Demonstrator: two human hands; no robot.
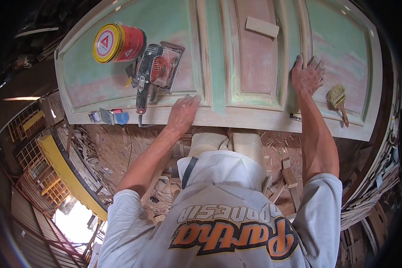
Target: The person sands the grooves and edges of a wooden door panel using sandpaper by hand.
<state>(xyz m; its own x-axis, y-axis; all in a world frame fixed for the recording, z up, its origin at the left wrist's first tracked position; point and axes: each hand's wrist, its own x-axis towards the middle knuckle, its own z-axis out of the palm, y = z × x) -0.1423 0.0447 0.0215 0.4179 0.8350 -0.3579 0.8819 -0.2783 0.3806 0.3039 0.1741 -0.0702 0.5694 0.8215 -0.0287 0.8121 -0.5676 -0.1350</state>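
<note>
A large arched door panel (216,80) with green and pinkish patches and pale mouldings lies in front of me. My right hand (306,79) rests flat on its right-hand upright, fingers apart. Over the bottom rail, my left hand (183,114) has its fingers bent and pressed together; whatever may be under them is hidden. Left of that hand lies a power sander (154,71) with a dark handle. A brush (337,99) with pale bristles lies to the right of my right hand. A pale wooden block (262,27) sits on the middle panel.
A red and yellow can (119,42) lies on the panel, beside the sander. Small scrapers (106,116) and a blue piece (121,118) lie at the near left edge. Wood scraps and shavings (281,147) cover the floor. Stacked thin wood strips (375,187) stand at the right.
</note>
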